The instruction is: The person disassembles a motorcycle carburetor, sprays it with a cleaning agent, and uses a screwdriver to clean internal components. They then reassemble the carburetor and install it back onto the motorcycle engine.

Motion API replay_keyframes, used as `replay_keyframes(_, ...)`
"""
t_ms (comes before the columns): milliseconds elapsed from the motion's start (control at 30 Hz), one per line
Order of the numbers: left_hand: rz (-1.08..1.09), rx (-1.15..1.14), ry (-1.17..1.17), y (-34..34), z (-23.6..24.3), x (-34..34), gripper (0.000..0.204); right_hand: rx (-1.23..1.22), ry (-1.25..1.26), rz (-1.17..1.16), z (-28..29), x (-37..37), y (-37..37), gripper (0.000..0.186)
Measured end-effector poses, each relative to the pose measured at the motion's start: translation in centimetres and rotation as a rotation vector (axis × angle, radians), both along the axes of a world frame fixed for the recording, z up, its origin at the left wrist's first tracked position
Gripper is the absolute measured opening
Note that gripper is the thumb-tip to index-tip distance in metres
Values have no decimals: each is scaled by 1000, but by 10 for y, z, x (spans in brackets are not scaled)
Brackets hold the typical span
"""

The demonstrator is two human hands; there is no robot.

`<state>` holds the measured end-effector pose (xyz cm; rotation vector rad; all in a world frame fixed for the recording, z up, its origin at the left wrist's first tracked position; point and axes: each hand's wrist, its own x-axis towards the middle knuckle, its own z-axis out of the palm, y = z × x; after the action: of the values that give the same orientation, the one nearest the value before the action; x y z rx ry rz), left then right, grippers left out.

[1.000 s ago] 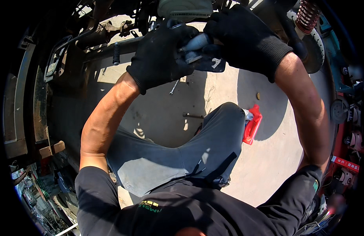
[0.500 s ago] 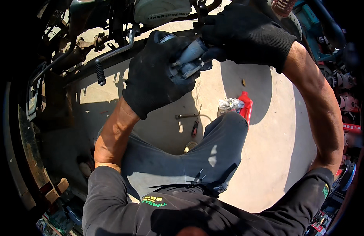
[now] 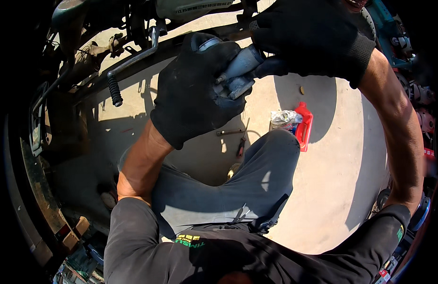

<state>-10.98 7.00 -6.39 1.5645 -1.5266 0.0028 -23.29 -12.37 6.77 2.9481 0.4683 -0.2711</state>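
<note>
Black-gloved left hand [image 3: 193,92] and right hand [image 3: 309,40] fingers clamp one grey metal part [image 3: 238,71].

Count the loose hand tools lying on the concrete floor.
2: a slim metal tool lying flat and a red-handled tool beside the knee. More may hide under the legs.

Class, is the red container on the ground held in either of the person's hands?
No. The red container lies on the concrete beside the knee; both gloved hands grip a grey metal part.

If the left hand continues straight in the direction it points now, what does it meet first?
The left hand points up and right, and already grips the grey metal part. Just beyond that comes the right hand, holding the same part's other end, though depth is hard to judge.
</note>
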Motion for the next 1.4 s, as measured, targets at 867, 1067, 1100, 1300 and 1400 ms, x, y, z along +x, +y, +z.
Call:
replay_keyframes(867, -550, -211, 397, -98, -75, -28, 89, 624, -1063, -910, -178, -128, 85, 22)
replay_keyframes(1067, -545, 79, 546, -93, -84, -35, 63, 898, -1170, -1049, -196, -134, 63, 19)
replay_keyframes(1100, -655, 187, 831, -91, -90, -39, 49, 893, -1173, -1081, -199, -136, 60, 18)
replay_keyframes(1300, -675, 248, 1143, -76, -78, -46, 38, 1128, -1117, -1164, -202, -139, 58, 20)
replay_keyframes(1400, -762, 296, 1122, -78, -81, -37, 40, 1134, -1084, -1182, -203, -137, 60, 21)
